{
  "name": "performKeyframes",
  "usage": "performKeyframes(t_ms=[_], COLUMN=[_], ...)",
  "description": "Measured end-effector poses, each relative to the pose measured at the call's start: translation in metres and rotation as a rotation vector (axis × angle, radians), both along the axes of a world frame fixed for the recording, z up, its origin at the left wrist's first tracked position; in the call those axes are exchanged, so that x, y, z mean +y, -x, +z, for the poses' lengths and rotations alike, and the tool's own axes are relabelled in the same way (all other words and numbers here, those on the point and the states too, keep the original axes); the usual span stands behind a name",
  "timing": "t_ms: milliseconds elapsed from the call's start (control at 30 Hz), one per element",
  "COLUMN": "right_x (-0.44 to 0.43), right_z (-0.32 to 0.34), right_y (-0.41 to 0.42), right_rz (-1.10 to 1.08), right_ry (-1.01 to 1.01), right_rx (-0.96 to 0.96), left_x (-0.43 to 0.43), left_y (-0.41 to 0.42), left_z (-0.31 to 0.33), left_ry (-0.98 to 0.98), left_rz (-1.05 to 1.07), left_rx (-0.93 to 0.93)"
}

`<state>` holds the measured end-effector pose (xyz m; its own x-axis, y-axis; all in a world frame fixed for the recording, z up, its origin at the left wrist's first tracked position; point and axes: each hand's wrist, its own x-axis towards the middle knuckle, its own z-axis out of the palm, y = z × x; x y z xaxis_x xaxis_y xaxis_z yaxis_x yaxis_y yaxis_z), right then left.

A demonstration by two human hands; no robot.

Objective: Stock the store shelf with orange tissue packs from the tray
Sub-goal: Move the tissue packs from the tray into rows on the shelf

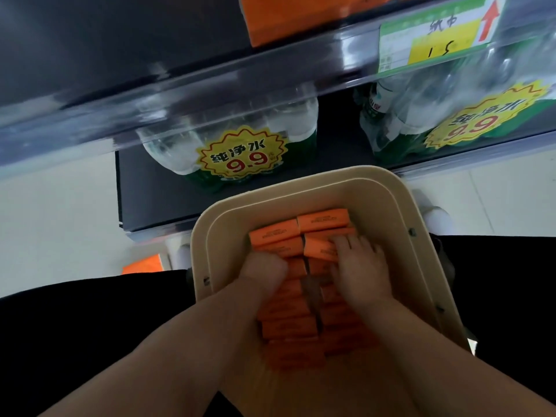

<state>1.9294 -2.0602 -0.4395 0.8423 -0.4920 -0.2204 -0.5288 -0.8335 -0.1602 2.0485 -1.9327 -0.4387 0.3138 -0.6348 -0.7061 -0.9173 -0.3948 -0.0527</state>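
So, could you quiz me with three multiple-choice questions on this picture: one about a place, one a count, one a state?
1. Where are the person's hands?
A) in the beige tray
B) on a ladder
C) in pockets

2. How many yellow 9.9 stickers show?
A) one
B) two
C) four

3. The tray is:
A) empty
B) overturned
C) stocked with orange tissue packs

Answers:
1 A: the left hand and the right hand both lie on the packs inside the tray.
2 B: there is one sticker on each of the two water bottle bundles.
3 C: rows of packs fill the tray.
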Motion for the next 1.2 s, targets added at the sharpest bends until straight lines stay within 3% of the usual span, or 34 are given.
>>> performKeyframes(t_ms=[233, 600, 767, 1000, 1200], right_x=[-0.002, 0.006, 0.009, 0.005, 0.002], right_z=[0.002, 0.035, 0.038, 0.028, 0.033], right_y=[-0.005, -0.006, -0.013, -0.017, -0.015], right_rz=[-0.040, -0.076, 0.030, 0.012, 0.005], right_ry=[-0.013, -0.048, -0.104, -0.209, -0.207], right_rx=[0.040, 0.083, 0.094, 0.145, 0.160], left_x=[-0.005, 0.002, 0.012, 0.008, 0.003], left_y=[-0.005, -0.030, -0.022, -0.029, -0.024], left_z=[0.013, 0.088, 0.072, 0.049, 0.048], left_ry=[-0.028, 0.140, 0.175, 0.156, 0.079], left_rz=[-0.065, 0.148, 0.258, 0.374, 0.297], left_rx=[-0.021, -0.116, -0.071, -0.089, -0.109])
